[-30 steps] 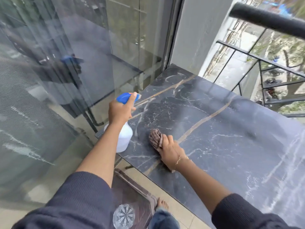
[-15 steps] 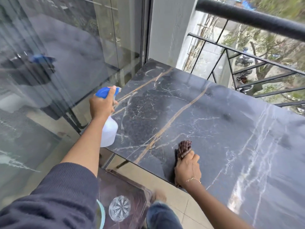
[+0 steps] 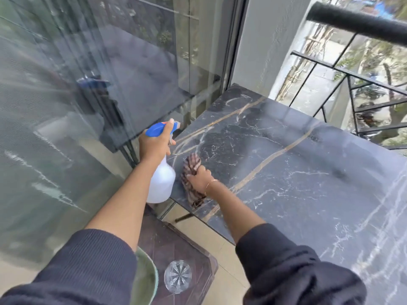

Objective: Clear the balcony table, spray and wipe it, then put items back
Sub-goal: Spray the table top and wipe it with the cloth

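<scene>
Since last frame my right hand [image 3: 199,178] dragged the gripped cloth [image 3: 191,170] leftward on the table [image 3: 297,172]; left hand [image 3: 154,145] clasps spray bottle [image 3: 161,183].

White spray bottle [image 3: 161,183] with a blue trigger top, held upright just off the dark marble table's [image 3: 297,172] near corner; brown striped rag [image 3: 191,172] bunched on it.

Black railing [image 3: 356,20], glass door [image 3: 110,84], perhaps a green bowl [image 3: 146,280] below.
</scene>
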Motion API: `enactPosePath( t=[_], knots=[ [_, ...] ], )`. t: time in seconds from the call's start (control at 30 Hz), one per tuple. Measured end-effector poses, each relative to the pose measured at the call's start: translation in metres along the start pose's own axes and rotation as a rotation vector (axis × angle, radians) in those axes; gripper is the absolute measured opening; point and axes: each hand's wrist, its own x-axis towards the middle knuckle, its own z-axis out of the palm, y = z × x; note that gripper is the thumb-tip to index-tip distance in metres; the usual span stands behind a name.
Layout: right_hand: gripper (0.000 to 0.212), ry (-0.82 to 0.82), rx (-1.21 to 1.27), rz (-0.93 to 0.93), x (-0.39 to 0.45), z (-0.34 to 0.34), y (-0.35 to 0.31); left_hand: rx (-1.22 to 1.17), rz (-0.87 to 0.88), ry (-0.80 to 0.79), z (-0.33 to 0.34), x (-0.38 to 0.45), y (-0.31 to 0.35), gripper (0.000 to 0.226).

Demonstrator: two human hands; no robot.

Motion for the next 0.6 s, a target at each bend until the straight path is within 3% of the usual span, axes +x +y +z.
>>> enactPosePath(
  t=[0.1,0.23,0.33,0.43,0.6],
  knots=[
    [0.055,-0.008,0.192,-0.018,-0.005,-0.025,0.002,0.120,-0.036,-0.084,-0.014,-0.015,0.002,0.038],
    [0.052,0.132,0.326,0.030,-0.030,-0.058,0.037,0.310,-0.098,-0.347,-0.014,-0.052,-0.015,0.037],
    [0.042,0.254,0.468,0.038,-0.059,-0.079,0.075,0.395,-0.155,-0.427,-0.009,-0.090,-0.037,0.036],
    [0.045,0.279,0.539,0.078,-0.093,-0.090,0.117,0.417,-0.174,-0.357,-0.002,-0.128,-0.056,0.040],
    [0.040,0.308,0.559,0.129,-0.143,-0.089,0.172,0.462,-0.221,-0.083,-0.006,-0.170,-0.072,0.044]
  ],
)
